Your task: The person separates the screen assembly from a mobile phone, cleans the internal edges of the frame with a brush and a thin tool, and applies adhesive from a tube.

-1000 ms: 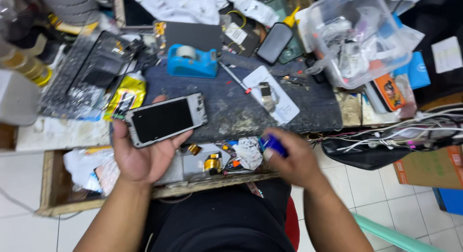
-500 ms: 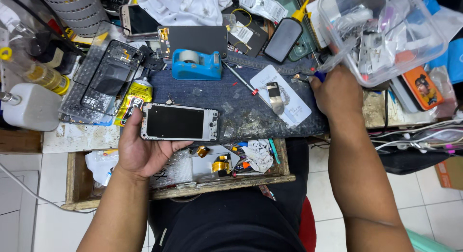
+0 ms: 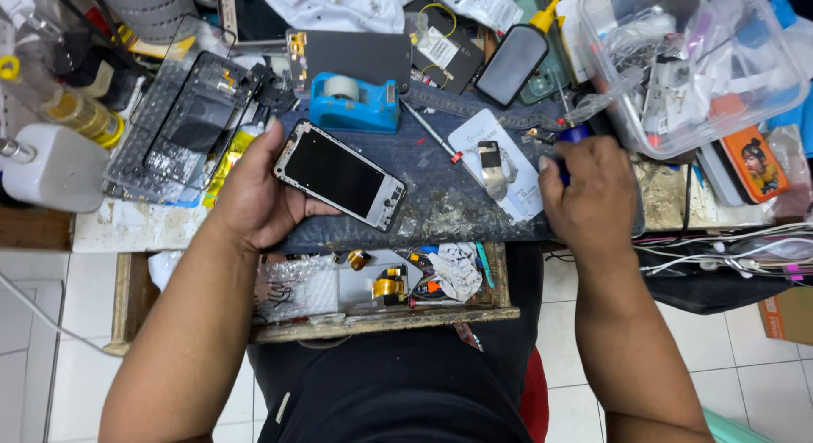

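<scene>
Left hand [image 3: 254,193] gripping phone [image 3: 340,175], fingers wrapped round edge, screen up, over dark mat [image 3: 440,197]. Right hand [image 3: 593,197] closed on blue tool [image 3: 574,134] near clear bin [image 3: 677,70]. Likely tool-fetching step; next calls for bringing tip to phone, steady aim.

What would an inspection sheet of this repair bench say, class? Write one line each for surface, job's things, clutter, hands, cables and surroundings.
Surface: worn dark work mat, scuffed pale.
Job's things: black-screened phone with white frame; blue-handled tool.
Clutter: blue tape dispenser, clear plastic parts box, open wooden drawer.
Hands: left hand holds the phone; right hand grips the tool.
Cables: white wire bundle at the right edge.
Surroundings: white tiled floor.
</scene>
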